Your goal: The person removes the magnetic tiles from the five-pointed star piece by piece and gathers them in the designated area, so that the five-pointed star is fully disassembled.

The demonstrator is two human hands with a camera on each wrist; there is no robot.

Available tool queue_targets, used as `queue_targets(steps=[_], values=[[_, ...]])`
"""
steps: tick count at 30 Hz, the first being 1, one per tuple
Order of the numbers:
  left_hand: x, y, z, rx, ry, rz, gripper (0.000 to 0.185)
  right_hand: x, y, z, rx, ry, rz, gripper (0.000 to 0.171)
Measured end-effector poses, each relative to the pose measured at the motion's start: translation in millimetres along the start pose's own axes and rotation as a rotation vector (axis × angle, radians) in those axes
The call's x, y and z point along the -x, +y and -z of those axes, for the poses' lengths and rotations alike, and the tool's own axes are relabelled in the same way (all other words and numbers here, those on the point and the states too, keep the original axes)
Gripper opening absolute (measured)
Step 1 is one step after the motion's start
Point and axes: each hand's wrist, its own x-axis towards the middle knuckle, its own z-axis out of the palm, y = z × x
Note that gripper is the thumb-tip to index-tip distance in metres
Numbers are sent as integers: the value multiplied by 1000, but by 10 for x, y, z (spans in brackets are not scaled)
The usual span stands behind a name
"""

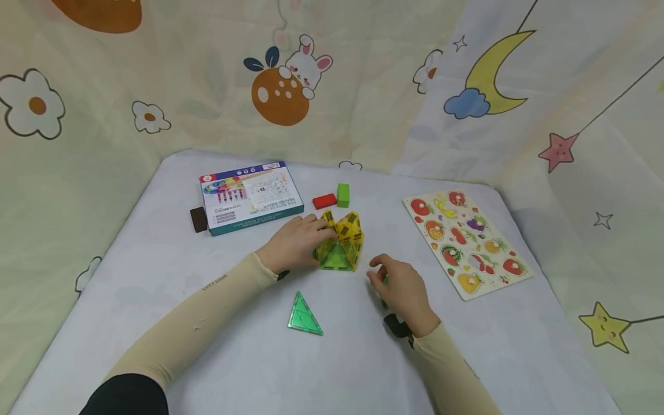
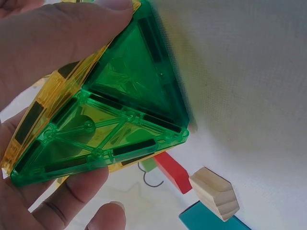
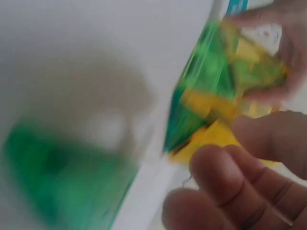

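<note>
Tile structure point(image 1: 339, 253) on the table point(image 1: 233, 357) is pinched by the left hand's point(image 1: 295, 241) fingers, presumably for steadiness; the right hand's point(image 1: 403, 291) are bent, but whether a green piece point(image 1: 385, 293) is held cannot be told.

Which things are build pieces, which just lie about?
Likely build: yellow-and-green translucent tile structure; green translucent triangular tile; blurred green piece.
Lying about: white rectangular cardboard box; red oblong block; green oblong block; brown block; pale wooden block; fruit-printed board.
</note>
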Motion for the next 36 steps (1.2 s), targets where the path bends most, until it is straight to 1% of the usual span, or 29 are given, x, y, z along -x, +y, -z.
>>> queue_targets(steps=[3, 6, 8, 14, 21, 27, 31, 36], values=[[7, 0, -17, -3, -3, 4, 60, -40, -157, -48, 0, -14, 79, 22], [14, -4, -38, -10, -2, 2, 61, -103, -283, -99, -8, -31, 117, 29], [18, -5, -46, -12, 2, 0, 62, -162, -350, -145, -2, -37, 127, 36], [26, -9, -59, -1, 11, -6, 64, -324, -470, -316, 46, -85, 92, 55], [23, -18, -72, 6, 24, -8, 63, -377, -548, -362, 40, -95, 29, 63], [13, -20, -56, 22, 17, 5, 68, -420, -575, -376, 91, -108, -23, 68], [11, -15, -41, 38, 12, 13, 68, -435, -585, -379, 126, -99, -11, 67], [17, -18, -27, 34, 16, 12, 69, -435, -602, -374, 164, -80, 24, 65]])
